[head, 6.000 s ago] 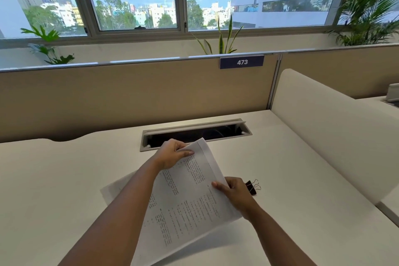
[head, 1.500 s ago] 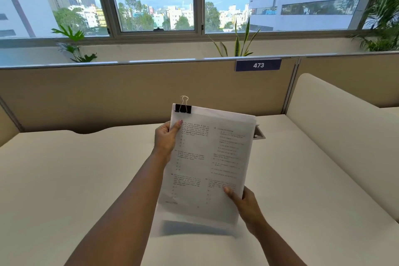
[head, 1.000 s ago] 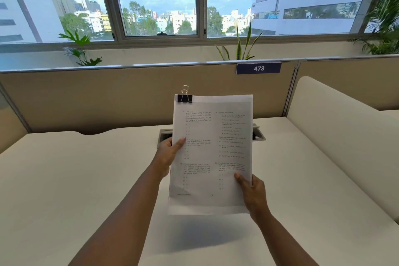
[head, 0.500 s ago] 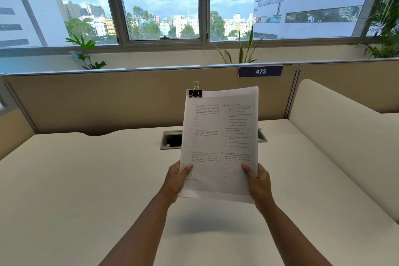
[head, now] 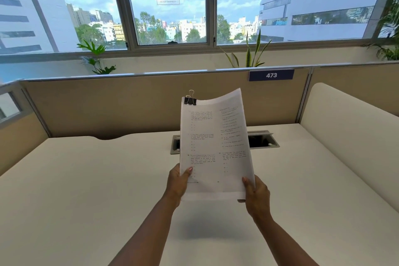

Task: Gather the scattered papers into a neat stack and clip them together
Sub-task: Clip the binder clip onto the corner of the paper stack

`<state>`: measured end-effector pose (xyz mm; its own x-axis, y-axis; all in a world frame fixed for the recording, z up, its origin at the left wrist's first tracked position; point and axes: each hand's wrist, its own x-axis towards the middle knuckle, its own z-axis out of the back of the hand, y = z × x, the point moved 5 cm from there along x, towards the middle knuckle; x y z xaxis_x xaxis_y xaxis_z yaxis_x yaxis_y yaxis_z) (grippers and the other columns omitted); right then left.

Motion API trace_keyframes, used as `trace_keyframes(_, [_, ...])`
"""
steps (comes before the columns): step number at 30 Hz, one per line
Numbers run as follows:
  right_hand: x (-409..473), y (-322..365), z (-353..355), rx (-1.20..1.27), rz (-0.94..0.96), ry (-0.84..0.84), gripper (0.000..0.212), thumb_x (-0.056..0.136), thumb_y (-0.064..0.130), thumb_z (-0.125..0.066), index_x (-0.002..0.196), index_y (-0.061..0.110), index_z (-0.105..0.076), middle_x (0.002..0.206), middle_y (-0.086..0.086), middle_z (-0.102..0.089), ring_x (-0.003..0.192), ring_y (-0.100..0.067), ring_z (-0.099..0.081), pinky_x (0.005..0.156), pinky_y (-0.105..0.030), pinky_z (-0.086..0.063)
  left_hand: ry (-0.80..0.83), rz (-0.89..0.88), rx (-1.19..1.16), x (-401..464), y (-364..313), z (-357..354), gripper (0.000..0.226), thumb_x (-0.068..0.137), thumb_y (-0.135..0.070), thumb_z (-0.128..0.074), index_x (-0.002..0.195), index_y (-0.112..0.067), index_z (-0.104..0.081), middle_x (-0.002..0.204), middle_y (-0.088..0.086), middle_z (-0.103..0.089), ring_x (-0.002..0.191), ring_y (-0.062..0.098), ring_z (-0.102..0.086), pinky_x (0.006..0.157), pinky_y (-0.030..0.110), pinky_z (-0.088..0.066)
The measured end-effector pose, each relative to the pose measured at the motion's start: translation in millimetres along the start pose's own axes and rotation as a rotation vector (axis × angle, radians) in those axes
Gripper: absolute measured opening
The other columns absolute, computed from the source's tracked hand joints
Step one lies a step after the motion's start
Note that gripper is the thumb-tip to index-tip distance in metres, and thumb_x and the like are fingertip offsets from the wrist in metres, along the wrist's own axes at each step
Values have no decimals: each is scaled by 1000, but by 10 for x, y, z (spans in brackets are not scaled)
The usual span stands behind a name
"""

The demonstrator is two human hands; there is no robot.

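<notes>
A stack of printed white papers stands upright in the air above the desk, facing me, its top right corner curling back. A black binder clip with silver wire handles bites the top left corner of the stack. My left hand grips the stack's bottom left corner, thumb on the front page. My right hand grips the bottom right corner the same way. No loose sheets lie on the desk.
The white desk spreads below the hands. A metal cable tray opening sits behind the papers. Tan partition walls close the back, a padded white divider closes the right side. A label reads 473.
The clipped stack has risen from the desk to upright in front of me. My left hand slid down from the upper left edge to the bottom left corner; the top right corner now curls.
</notes>
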<state>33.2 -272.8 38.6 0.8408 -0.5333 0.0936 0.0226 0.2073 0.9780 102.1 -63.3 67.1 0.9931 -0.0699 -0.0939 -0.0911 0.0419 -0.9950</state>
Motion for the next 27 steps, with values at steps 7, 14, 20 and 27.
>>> trace_keyframes(7, [110,120,-503,58,-31,44,15,94,12,-49,99,0,-57,80,-12,-60,57,-16,-57,36,-16,-49,11,80,-25,216,-111,442,35,94,-18,-50,128,-10,-49,114,10,-60,89,24,-60,71,30,-53])
trace_keyframes(14, [307,158,-1242,148,-157,130,17,94,11,-50,106,1,-55,92,-13,-59,64,-16,-57,38,-18,-51,-58,169,32,580,-9,1074,35,91,-9,-56,125,-5,-53,111,11,-61,95,27,-58,61,27,-56])
trace_keyframes(20, [518,143,-1862,126,-233,227,26,93,12,-50,116,1,-52,102,-14,-58,76,-21,-58,40,-20,-53,-302,198,44,984,259,1490,33,90,-3,-54,123,-1,-55,121,19,-61,95,28,-56,84,38,-50])
trace_keyframes(27, [660,-65,-2458,95,-325,304,33,93,14,-50,122,-1,-48,109,-15,-56,90,-30,-58,40,-21,-54,-474,263,157,1375,599,1876,29,89,-8,-57,117,-2,-61,119,19,-64,105,38,-60,95,47,-50])
